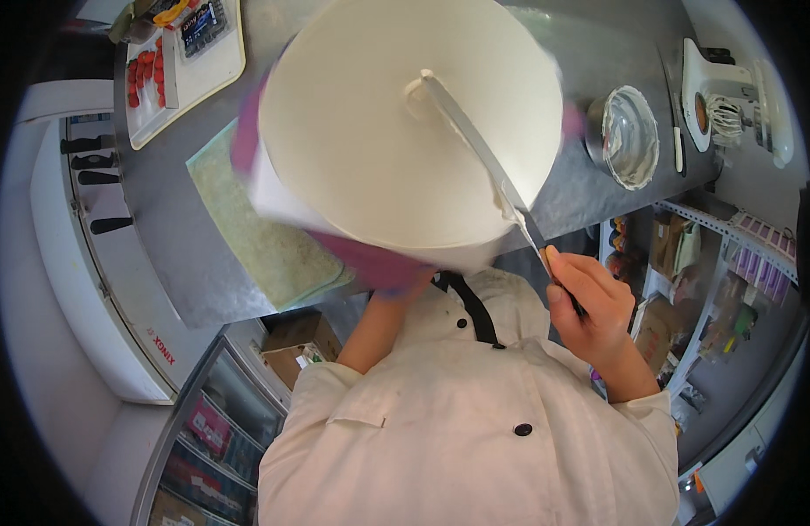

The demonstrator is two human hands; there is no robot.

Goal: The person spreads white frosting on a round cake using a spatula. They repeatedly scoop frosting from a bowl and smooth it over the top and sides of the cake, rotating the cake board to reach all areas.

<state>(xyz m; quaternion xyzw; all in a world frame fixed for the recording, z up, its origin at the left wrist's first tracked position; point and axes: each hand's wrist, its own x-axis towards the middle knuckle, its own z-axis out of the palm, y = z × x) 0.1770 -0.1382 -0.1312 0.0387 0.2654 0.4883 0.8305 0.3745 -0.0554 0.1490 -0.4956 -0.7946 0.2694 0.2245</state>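
Note:
A large round cake (379,151) with smooth off-white cream stands before me, close below the camera. My right hand (592,306) grips the dark handle of a long metal icing spatula (474,138). Its blade lies across the cake top, the tip near the middle by a small dab of cream, and cream clings along its edge. Under the cake, a blurred purple and white base (372,260) shows at the sides. My left hand is hidden beneath the cake's near edge; only the wrist and forearm show.
A metal bowl (595,135) smeared with cream stands right of the cake, near a knife (678,138) and a white stand mixer (701,98). Left lie a greenish cloth (260,230) and a tray (237,62) with strawberries and boxed blueberries. Knives (93,161) hang at the counter's left edge.

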